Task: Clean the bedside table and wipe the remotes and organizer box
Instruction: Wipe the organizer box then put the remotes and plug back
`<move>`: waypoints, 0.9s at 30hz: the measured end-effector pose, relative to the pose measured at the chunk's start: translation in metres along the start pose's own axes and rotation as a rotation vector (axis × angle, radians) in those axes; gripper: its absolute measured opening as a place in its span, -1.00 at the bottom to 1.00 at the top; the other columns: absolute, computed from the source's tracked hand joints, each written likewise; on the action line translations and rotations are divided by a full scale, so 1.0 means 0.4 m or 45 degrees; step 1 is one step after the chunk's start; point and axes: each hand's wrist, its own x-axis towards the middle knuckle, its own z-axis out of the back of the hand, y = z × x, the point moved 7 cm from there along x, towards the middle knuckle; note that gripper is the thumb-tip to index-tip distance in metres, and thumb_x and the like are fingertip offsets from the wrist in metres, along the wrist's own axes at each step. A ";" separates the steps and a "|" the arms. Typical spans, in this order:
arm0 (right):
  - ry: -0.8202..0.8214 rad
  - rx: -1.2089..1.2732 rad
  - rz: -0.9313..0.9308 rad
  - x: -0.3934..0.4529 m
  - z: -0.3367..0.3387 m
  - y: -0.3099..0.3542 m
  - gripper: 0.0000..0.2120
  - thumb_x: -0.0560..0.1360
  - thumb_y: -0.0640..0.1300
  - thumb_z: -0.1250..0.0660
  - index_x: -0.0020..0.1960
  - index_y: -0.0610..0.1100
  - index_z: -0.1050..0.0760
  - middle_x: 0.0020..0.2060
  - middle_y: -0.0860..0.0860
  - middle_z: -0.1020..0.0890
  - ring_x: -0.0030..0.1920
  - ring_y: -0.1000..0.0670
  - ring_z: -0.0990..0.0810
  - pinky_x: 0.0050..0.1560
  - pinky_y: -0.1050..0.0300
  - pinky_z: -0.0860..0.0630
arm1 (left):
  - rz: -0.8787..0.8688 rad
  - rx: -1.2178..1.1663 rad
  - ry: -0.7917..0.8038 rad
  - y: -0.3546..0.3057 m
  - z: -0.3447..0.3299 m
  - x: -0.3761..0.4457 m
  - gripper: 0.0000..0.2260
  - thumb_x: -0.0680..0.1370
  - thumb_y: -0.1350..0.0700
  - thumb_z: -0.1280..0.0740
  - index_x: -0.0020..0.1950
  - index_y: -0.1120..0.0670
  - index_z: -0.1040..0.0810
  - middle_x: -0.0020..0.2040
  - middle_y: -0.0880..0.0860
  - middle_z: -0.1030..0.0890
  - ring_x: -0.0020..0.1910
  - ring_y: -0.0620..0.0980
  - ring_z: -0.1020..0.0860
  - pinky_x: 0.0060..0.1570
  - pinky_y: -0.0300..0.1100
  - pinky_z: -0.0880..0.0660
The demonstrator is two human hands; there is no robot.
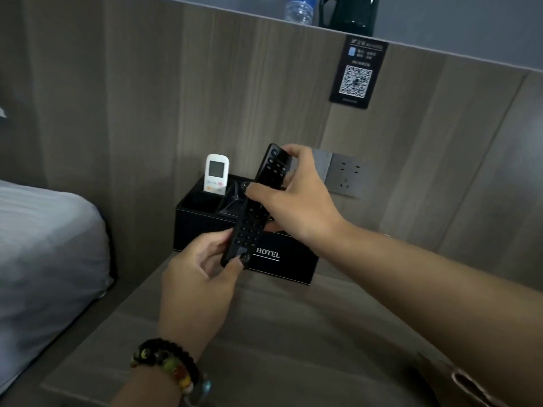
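Black TV remote (pixel 256 207) hangs above the organizer box (pixel 282 261), left hand (pixel 199 277) pinching its bottom, right hand (pixel 296 198) clamped near its top, probably for steady handling.

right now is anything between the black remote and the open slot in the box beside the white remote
Nothing visible blocks it. Both hands, left and right, hold the black remote over the box. The slot in front of the white remote looks empty, with open air between it and the remote.

Wood-grain wall panel (pixel 182 92), grey-sheeted bed (pixel 44 245) at left
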 end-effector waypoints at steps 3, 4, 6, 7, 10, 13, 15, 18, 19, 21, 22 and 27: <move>-0.003 0.001 0.053 0.050 -0.053 0.018 -0.45 0.38 -0.13 -0.50 0.20 0.07 -0.24 -0.04 -0.03 -0.62 -0.06 -0.11 -0.69 -0.18 -0.13 -0.68 | -0.015 0.002 -0.117 0.008 0.055 0.017 -0.62 0.46 0.37 -0.41 0.08 -0.10 -0.60 -0.02 -0.13 -0.68 0.02 -0.24 -0.63 0.09 -0.25 -0.55; -0.045 0.038 0.061 0.076 -0.059 0.025 -0.46 0.38 -0.13 -0.50 0.18 0.08 -0.24 0.00 -0.06 -0.61 -0.04 -0.14 -0.68 -0.20 -0.14 -0.68 | -0.007 -0.005 -0.155 0.012 0.072 0.025 -0.62 0.46 0.36 -0.41 0.11 -0.08 -0.59 -0.01 -0.14 -0.67 0.02 -0.25 -0.63 0.07 -0.29 -0.54; -0.180 0.024 0.130 0.137 -0.063 0.044 -0.43 0.39 -0.12 -0.48 0.26 0.08 -0.24 0.07 -0.04 -0.57 0.04 -0.14 -0.64 -0.10 -0.14 -0.66 | 0.047 -0.058 -0.217 0.028 0.102 0.039 -0.63 0.47 0.35 -0.40 0.20 -0.01 -0.55 0.04 -0.10 -0.65 0.03 -0.23 -0.62 0.07 -0.31 -0.53; -0.242 -0.033 0.189 0.165 -0.066 0.059 -0.40 0.41 -0.11 -0.46 0.34 0.07 -0.23 0.12 -0.04 -0.55 0.08 -0.12 -0.61 -0.01 -0.13 -0.64 | 0.083 -0.083 -0.241 0.037 0.114 0.045 -0.62 0.48 0.34 -0.40 0.22 0.01 -0.53 0.05 -0.09 -0.64 0.04 -0.22 -0.62 0.07 -0.30 -0.53; -0.374 -0.179 0.351 0.229 -0.088 0.092 -0.37 0.47 -0.11 -0.42 0.45 0.02 -0.21 0.18 -0.07 -0.51 0.11 -0.04 -0.54 0.11 -0.04 -0.57 | 0.157 -0.106 -0.276 0.056 0.137 0.054 -0.63 0.48 0.30 -0.41 0.22 -0.02 -0.51 0.06 -0.07 -0.64 0.03 -0.21 -0.62 0.10 -0.23 -0.52; -0.400 -0.282 0.386 0.270 -0.131 0.084 -0.40 0.52 -0.14 -0.37 0.47 0.02 -0.20 0.22 -0.07 -0.45 0.02 0.02 -0.45 0.05 0.08 -0.47 | 0.193 -0.072 -0.279 0.068 0.151 0.064 -0.64 0.48 0.27 -0.43 0.22 -0.03 -0.51 0.07 -0.08 -0.64 0.05 -0.19 -0.62 0.13 -0.15 -0.54; -0.400 -0.337 0.365 0.285 -0.160 0.059 -0.41 0.53 -0.14 -0.35 0.47 0.04 -0.19 0.25 -0.07 -0.43 0.00 -0.01 -0.44 0.05 0.02 -0.47 | 0.211 -0.059 -0.290 0.075 0.161 0.073 -0.64 0.48 0.27 -0.42 0.20 -0.05 -0.51 0.07 -0.08 -0.64 0.06 -0.17 -0.61 0.18 -0.07 -0.53; -0.401 -0.400 0.331 0.294 -0.193 0.016 -0.40 0.54 -0.12 -0.33 0.50 0.07 -0.16 0.30 -0.08 -0.41 0.09 -0.13 -0.52 0.09 -0.08 -0.49 | 0.224 -0.056 -0.300 0.082 0.173 0.084 -0.65 0.48 0.27 -0.41 0.17 -0.07 -0.49 0.07 -0.08 -0.63 0.10 -0.14 -0.60 0.22 -0.02 -0.51; -0.402 -0.419 0.315 0.297 -0.201 0.002 -0.40 0.55 -0.11 -0.33 0.50 0.07 -0.15 0.32 -0.08 -0.40 0.13 -0.16 -0.53 0.09 -0.08 -0.48 | 0.225 -0.055 -0.301 0.084 0.178 0.086 -0.65 0.48 0.27 -0.41 0.17 -0.07 -0.49 0.08 -0.07 -0.63 0.11 -0.13 -0.59 0.24 -0.01 -0.50; -0.404 -0.447 0.278 0.302 -0.212 -0.028 -0.40 0.55 -0.09 -0.33 0.51 0.06 -0.14 0.34 -0.09 -0.39 0.17 -0.20 -0.53 0.06 -0.04 -0.44 | 0.224 -0.035 -0.288 0.088 0.182 0.089 -0.64 0.48 0.26 -0.42 0.19 -0.06 -0.49 0.11 -0.05 -0.62 0.14 -0.13 -0.58 0.26 -0.03 -0.48; -0.403 -0.450 0.259 0.305 -0.219 -0.042 -0.40 0.55 -0.08 -0.33 0.51 0.05 -0.15 0.34 -0.09 -0.40 0.18 -0.20 -0.52 0.02 -0.01 -0.41 | 0.223 -0.017 -0.278 0.090 0.185 0.091 -0.63 0.48 0.25 -0.43 0.20 -0.07 -0.48 0.13 -0.05 -0.62 0.15 -0.14 -0.57 0.27 -0.04 -0.48; -0.310 -0.538 0.266 0.302 -0.268 -0.086 -0.44 0.53 -0.11 -0.36 0.46 0.02 -0.22 0.27 -0.11 -0.45 0.13 -0.16 -0.54 -0.07 0.07 -0.36 | 0.204 0.053 -0.240 0.098 0.189 0.102 -0.61 0.48 0.26 -0.42 0.25 -0.02 -0.49 0.18 -0.03 -0.60 0.17 -0.15 -0.55 0.29 -0.09 -0.45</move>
